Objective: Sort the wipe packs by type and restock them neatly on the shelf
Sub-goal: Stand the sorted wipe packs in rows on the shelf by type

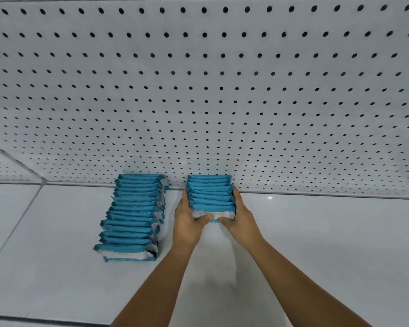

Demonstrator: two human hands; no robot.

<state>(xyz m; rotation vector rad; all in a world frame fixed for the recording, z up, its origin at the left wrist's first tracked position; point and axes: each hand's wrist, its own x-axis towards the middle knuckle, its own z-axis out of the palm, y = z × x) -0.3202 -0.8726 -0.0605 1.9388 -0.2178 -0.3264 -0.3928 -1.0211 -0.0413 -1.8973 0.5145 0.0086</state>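
Short row of blue wipe packs (211, 197) runs front-to-back against the shelf's (316, 232) back edge, clamped between left hand (187, 223) and right hand (240, 220), fingers pressed on its sides, thumbs on front pack; longer row (134, 215) just left.

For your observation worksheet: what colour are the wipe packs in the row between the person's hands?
Teal blue, with a white band on the front pack; the head view shows it.

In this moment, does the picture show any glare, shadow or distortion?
Head view: a small glare spot on the glossy shelf; soft shadows under the forearms; wide-angle bending curves the pegboard hole rows; print on the front pack in the right row is too blurred to read.
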